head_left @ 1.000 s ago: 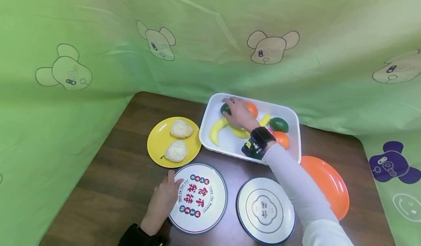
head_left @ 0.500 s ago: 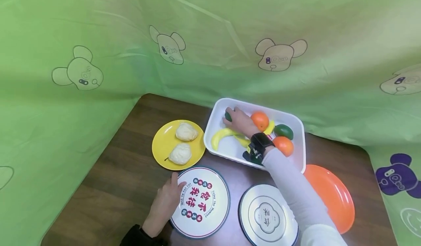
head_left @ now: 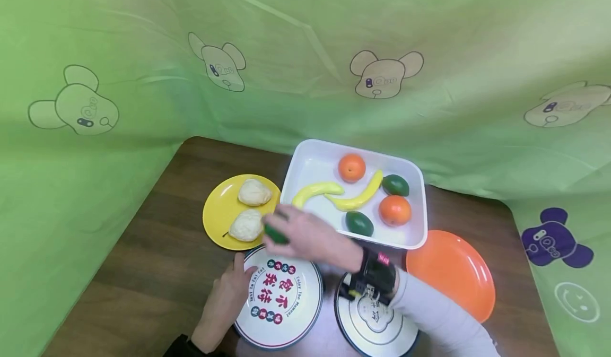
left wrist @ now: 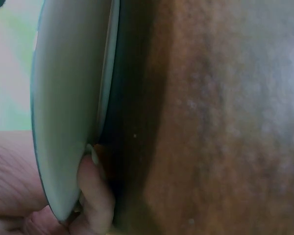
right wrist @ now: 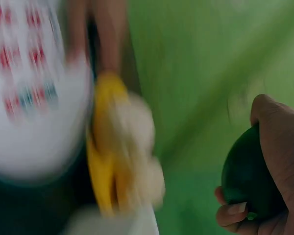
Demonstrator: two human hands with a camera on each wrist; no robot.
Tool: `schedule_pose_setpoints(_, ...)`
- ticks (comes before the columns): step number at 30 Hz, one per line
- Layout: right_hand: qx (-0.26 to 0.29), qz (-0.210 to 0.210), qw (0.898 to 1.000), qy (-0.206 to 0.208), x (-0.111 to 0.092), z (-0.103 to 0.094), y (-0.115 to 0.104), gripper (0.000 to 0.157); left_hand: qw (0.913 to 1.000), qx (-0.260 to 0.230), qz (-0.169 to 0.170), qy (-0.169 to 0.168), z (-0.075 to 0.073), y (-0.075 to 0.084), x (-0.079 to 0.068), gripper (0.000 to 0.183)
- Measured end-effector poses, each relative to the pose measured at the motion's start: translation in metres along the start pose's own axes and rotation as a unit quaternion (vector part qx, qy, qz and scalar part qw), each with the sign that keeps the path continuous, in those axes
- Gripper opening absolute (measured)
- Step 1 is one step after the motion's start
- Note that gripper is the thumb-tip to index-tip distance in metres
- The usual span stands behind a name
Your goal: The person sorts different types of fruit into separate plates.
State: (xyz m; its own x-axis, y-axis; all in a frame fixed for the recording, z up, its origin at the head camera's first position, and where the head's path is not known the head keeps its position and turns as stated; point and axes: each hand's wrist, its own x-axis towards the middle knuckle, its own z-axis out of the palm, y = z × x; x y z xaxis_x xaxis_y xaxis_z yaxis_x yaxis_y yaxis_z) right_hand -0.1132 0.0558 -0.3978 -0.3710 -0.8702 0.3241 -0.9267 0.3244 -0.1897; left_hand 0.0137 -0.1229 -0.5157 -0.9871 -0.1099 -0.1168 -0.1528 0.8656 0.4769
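My right hand [head_left: 305, 235] grips a smooth, dark green avocado [right wrist: 247, 176] with a small stem nub, held over the far edge of a white plate [head_left: 305, 304] with red lettering. The fingers curl round it in the right wrist view. My left hand [head_left: 224, 293] pinches that plate's left rim. In the left wrist view, a fingertip [left wrist: 95, 191] shows under the plate's pale underside [left wrist: 71, 107]. Beside the avocado in the head view, a yellow plate [head_left: 215, 198] bears two pale, pear-like fruits [head_left: 246, 225], one with a dark stem.
A white tray [head_left: 324, 155] at the back holds two oranges [head_left: 351, 167], two bananas [head_left: 358, 195] and two more avocados [head_left: 359, 223]. An orange plate [head_left: 453, 272] lies at right. My right forearm covers part of another white plate [head_left: 377, 330]. A green curtain [head_left: 305, 38] hangs behind.
My right hand has lifted the avocado from the tray's far left and carried it toward me, over the lettered plate. My left hand stays at the plate's rim.
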Motion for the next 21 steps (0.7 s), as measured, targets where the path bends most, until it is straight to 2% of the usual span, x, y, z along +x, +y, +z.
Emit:
schedule_pose_setpoints(3, -0.014, -0.053, 0.997, -0.051, -0.012, 0.022, -0.031, 0.030, 0.9982, 0.012, 0.046, 0.035, 0.001, -0.003, -0.001, 0.027)
schedule_pose_setpoints(6, -0.008, -0.064, 0.991, -0.117, -0.025, 0.044, -0.047, 0.035, 0.9969, 0.014, 0.064, 0.043, 0.001, -0.006, -0.002, 0.031)
schedule_pose_setpoints(10, -0.012, -0.049, 0.980, -0.190, -0.040, 0.064, -0.050, 0.050, 0.9982, 0.010, 0.049, 0.031, 0.002, -0.004, -0.001, 0.028)
schedule_pose_setpoints(13, -0.022, -0.048, 0.973, -0.225, -0.048, 0.071, -0.048, 0.057, 0.9994, 0.013, 0.028, 0.013, 0.002, -0.001, -0.001, 0.031)
schedule_pose_setpoints(16, -0.022, -0.052, 0.971, -0.232, -0.054, 0.073, -0.048, 0.059, 0.9998, 0.017, 0.014, -0.003, 0.002, 0.000, -0.001, 0.034)
schedule_pose_setpoints(21, -0.002, -0.035, 0.981, -0.192, -0.058, 0.058, -0.045, 0.059, 0.9995, 0.027, 0.018, 0.005, 0.001, 0.000, 0.001, 0.032)
